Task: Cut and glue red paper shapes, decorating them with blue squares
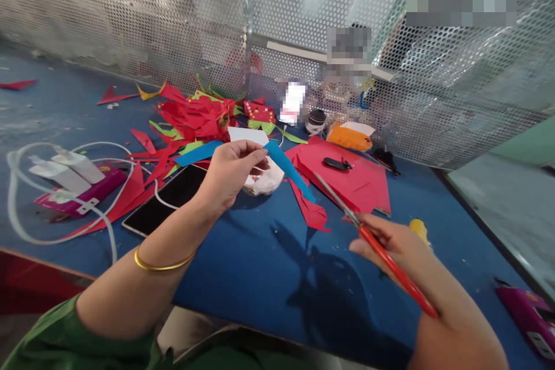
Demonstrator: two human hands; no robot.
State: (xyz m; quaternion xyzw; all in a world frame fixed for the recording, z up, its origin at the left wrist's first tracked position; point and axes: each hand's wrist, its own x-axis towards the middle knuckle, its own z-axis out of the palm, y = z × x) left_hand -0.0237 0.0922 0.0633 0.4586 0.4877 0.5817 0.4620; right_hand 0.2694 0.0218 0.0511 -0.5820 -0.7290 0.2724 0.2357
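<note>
My left hand (236, 170) pinches a strip of blue paper (288, 169) between thumb and fingertips, held above the blue table. The strip slants down to the right, its lower tip over a red paper scrap (314, 215). In my right hand (390, 240) is a pair of red-handled scissors (381, 257), blades pointing up and left toward the strip but apart from it. Behind my left hand lie a white sheet (247, 136) and a round white object (266, 179), partly covered by the fingers. Another blue piece of paper (198, 153) rests left of the wrist.
Red and green paper scraps (195, 115) are heaped at the back. Red sheets (364, 185) carry a black key fob (337, 163). White chargers with cables (78, 165) and a dark tablet (173, 196) lie left. A perforated metal screen (173, 17) bounds the table behind.
</note>
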